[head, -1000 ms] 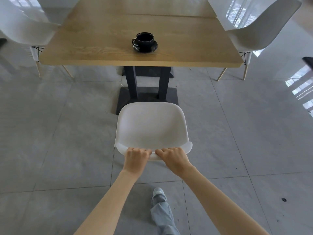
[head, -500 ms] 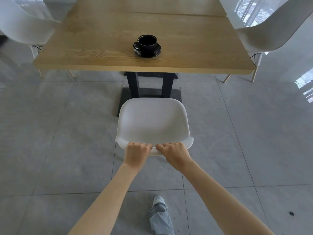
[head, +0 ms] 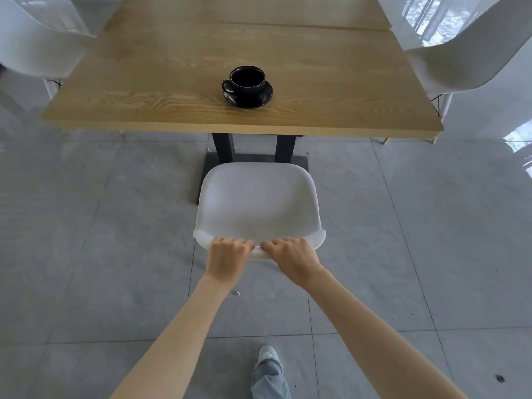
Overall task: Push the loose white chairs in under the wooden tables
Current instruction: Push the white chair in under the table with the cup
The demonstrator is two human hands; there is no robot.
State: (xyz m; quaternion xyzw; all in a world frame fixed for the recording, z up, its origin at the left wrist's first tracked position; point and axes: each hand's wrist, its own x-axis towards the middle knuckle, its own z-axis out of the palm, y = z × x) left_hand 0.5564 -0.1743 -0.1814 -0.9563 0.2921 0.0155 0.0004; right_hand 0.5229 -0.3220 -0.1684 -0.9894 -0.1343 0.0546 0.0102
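Note:
A white plastic chair point(head: 257, 203) stands on the grey floor in front of me, its seat facing a wooden table point(head: 178, 82). My left hand point(head: 227, 259) and my right hand point(head: 292, 259) both grip the top edge of its backrest, side by side. The seat's front edge lies just short of the table's near edge, over the black pedestal base point(head: 253, 151). The chair's legs are hidden under the seat.
A black cup on a black saucer point(head: 247, 86) sits on the table near its front edge. Two more white chairs flank the table, one at the left point(head: 37, 50) and one at the right point(head: 463, 61). My shoe point(head: 267, 355) shows at the bottom.
The chair has slid forward towards the table with both hands on its backrest, and I have stepped closer; the table now looks larger and nearer.

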